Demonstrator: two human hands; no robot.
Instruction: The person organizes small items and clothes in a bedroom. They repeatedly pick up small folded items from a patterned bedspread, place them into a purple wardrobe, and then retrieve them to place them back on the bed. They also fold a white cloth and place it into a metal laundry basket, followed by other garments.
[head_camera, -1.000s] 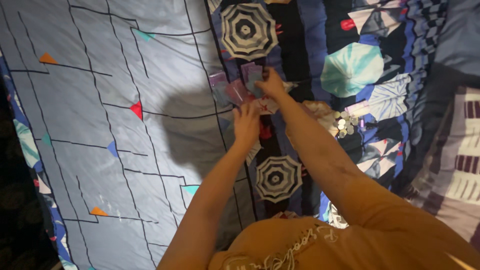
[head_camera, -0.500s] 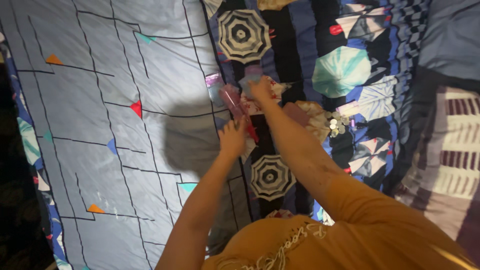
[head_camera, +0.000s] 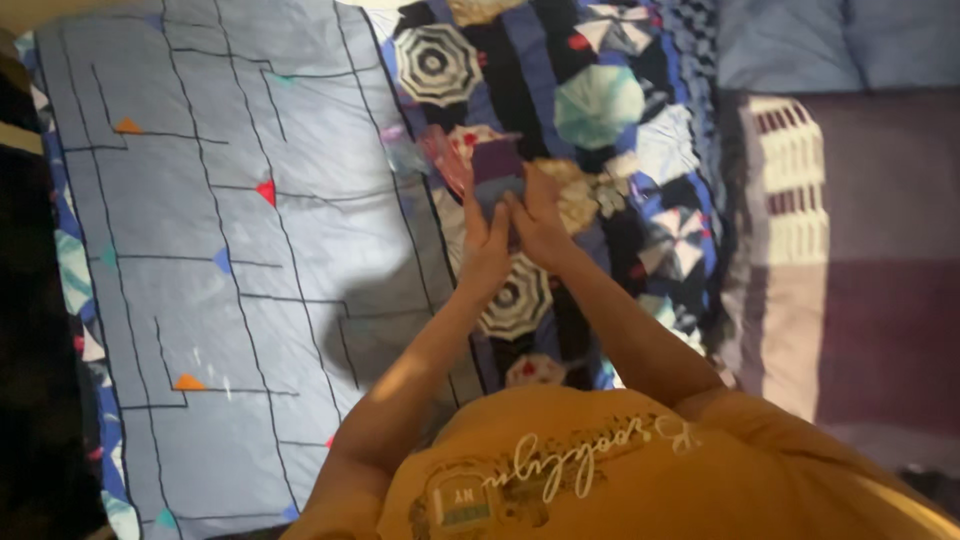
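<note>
Head view, hands: left hand and right hand lie side by side, touching, fingers stretched forward up the bed.
Head view, grip: both flat and loose, fingers mostly together; neither is clamped on anything that shows. Whether the fingertips press on paper, cannot tell, blurred.
Head view, notes: a loose spread of notes, pink and purple, lies just ahead of the fingertips, on the umbrella-print cover.
Head view, axis: the spread runs roughly across the line of the arms, left to right.
Head view, nearer hand: about even; left fingertips sit under the pink edge, right under the purple sheet.
Head view, coins: a small heap lies just right of the right hand, apart from it.
Head view, left side: grey sheet with black lines, nothing on it near the hands.
</note>
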